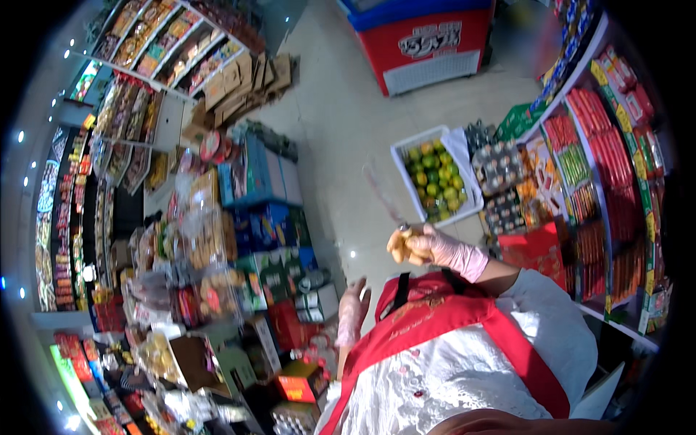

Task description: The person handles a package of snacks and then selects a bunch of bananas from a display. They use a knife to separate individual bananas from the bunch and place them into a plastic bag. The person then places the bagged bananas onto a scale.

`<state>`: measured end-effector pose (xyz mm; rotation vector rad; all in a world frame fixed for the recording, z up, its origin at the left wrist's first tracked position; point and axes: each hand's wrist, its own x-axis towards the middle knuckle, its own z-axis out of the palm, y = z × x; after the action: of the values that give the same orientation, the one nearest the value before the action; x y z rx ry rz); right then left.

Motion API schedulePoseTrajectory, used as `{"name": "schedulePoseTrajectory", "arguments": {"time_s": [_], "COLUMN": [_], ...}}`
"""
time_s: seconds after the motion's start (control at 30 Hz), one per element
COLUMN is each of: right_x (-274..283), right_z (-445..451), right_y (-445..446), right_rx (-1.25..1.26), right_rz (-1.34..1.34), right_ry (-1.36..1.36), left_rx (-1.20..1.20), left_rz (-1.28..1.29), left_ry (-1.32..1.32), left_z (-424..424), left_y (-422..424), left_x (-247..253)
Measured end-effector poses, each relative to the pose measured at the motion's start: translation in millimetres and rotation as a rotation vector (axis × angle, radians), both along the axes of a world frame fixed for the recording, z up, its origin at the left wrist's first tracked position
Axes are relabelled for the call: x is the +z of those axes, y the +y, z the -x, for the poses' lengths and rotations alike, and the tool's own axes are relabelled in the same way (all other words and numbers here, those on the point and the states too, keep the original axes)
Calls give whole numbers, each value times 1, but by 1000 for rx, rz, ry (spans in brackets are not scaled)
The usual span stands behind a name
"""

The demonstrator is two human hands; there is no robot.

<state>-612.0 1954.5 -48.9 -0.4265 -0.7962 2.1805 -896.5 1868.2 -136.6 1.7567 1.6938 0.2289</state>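
My right hand (435, 247), in a thin translucent glove, is closed around a lumpy tan item (403, 251) whose kind I cannot make out. A small shiny piece (403, 226) sits at its top. From there a thin, blurred clear strip (384, 191) reaches up over the floor. My left hand (353, 310), gloved too, hangs beside my red apron (416, 321) with nothing in it and its fingers apart. Beyond my right hand stands a white crate (406, 182) of green and orange citrus fruit (435, 175) on the floor.
Egg trays (497, 166) and a red box (533, 250) border the crate. Shelves of packaged goods (595, 136) rise at the right. Stacked cartons (274, 225) and bagged food (212, 239) line the left. A red and blue chest freezer (424, 49) stands ahead; flattened cardboard (244, 81) leans farther left.
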Motion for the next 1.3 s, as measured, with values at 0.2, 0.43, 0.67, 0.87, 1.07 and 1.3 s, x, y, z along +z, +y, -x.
{"name": "schedulePoseTrajectory", "arguments": {"time_s": [0.2,0.43,0.67,0.87,1.07,1.3], "right_x": [-15,0,-1,-42,-45,18], "right_z": [53,132,128,103,64,8], "right_y": [150,315,458,612,815,988], "right_rx": [22,-430,-753,-910,-894,-1021], "right_rz": [-19,65,71,113,53,-82], "right_ry": [-170,-279,-437,-415,-456,-498], "left_rx": [58,-221,-534,-677,-503,-395], "left_rz": [225,-66,-268,-264,-77,-82], "left_ry": [178,316,135,67,123,235], "left_z": [106,165,80,34,83,120], "left_y": [133,409,672,838,1001,1188], "left_x": [-42,-37,18,9,-16,-35]}}
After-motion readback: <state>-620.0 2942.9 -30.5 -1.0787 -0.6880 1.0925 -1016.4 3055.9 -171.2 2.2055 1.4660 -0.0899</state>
